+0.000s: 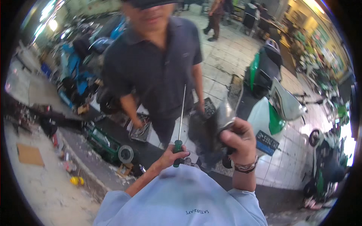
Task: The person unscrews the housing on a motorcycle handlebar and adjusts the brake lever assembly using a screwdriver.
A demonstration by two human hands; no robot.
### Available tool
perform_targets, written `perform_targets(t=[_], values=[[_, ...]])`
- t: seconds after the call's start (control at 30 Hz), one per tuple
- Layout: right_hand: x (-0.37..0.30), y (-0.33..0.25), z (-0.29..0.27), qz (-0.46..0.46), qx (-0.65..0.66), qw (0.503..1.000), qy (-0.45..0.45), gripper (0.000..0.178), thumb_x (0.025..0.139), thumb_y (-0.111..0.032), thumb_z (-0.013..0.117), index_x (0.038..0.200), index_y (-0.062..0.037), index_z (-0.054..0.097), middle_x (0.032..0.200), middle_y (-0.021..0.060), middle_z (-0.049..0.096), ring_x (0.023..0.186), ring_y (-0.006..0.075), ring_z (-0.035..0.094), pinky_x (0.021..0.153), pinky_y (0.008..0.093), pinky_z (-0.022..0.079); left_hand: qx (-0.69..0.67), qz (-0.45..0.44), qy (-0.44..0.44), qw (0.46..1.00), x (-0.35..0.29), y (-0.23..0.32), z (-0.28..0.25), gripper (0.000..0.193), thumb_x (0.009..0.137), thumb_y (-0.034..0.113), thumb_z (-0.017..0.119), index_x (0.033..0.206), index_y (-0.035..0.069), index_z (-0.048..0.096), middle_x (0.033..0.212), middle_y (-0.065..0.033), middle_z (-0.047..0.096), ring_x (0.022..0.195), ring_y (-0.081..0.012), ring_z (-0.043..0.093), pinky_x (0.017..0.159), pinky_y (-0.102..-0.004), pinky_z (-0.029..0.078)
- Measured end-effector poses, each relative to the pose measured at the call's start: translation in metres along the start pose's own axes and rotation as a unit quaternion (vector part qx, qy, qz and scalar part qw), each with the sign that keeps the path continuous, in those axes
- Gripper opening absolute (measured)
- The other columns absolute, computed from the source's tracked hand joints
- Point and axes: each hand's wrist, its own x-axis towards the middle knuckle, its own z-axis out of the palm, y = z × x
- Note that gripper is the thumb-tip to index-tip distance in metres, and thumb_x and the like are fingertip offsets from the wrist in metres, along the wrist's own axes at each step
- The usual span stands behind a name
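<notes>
My left hand (169, 157), low in the middle, is closed round the green handle of a long-shafted screwdriver (177, 147). Its thin metal shaft points up and away from me. To the right, my raised right hand (241, 140) pinches a dark, shiny sheet-like piece (205, 133) between thumb and fingers. Motion blurs that piece, so its kind cannot be made out; it hangs to the left of the hand, apart from the screwdriver.
A person in a dark polo shirt (151, 71) stands close in front of me. Beside them lies a tray of metal parts (140, 130). A white and green scooter (260, 113) stands at the right. Green machinery (100, 137), cardboard (30, 154) and a yellow object (77, 180) lie left.
</notes>
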Motion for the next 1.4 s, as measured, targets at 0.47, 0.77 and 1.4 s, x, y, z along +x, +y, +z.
perform_targets(t=[0.47, 0.77, 1.4], values=[[0.192, 0.08, 0.16, -0.021, -0.156, 0.92, -0.359, 0.019, 0.101, -0.014, 0.078, 0.113, 0.0001, 0.077, 0.09, 0.0004, 0.075, 0.08, 0.0062, 0.063, 0.071, 0.0267, 0.051, -0.236, 0.166, 0.344, 0.893, -0.121, -0.041, -0.09, 0.07, 0.087, 0.014, 0.067, 0.152, -0.006, 0.056, 0.085, 0.0027, 0.053, 0.078, -0.0104, 0.05, 0.071, -0.0264, 0.04], [0.318, 0.158, 0.286, -0.035, -0.096, 0.897, -0.431, 0.02, 0.103, -0.016, 0.075, 0.113, 0.0009, 0.073, 0.092, -0.0015, 0.073, 0.08, 0.0034, 0.058, 0.068, 0.0268, 0.047, -0.307, 0.169, 0.354, 0.867, -0.099, -0.024, -0.216, 0.077, 0.087, 0.02, 0.066, 0.158, -0.004, 0.051, 0.083, -0.0009, 0.05, 0.078, -0.0126, 0.046, 0.073, -0.027, 0.038], [0.643, 0.353, 0.342, -0.126, -0.146, 0.981, -0.025, 0.036, 0.087, -0.022, 0.08, 0.111, 0.0042, 0.074, 0.093, 0.0214, 0.077, 0.088, 0.0326, 0.076, 0.082, 0.043, 0.057, -0.479, 0.248, 0.453, 0.71, -0.063, 0.156, -0.697, 0.022, 0.1, 0.026, 0.067, 0.094, 0.01, 0.053, 0.079, -0.0029, 0.043, 0.07, -0.0181, 0.039, 0.064, -0.035, 0.034]])
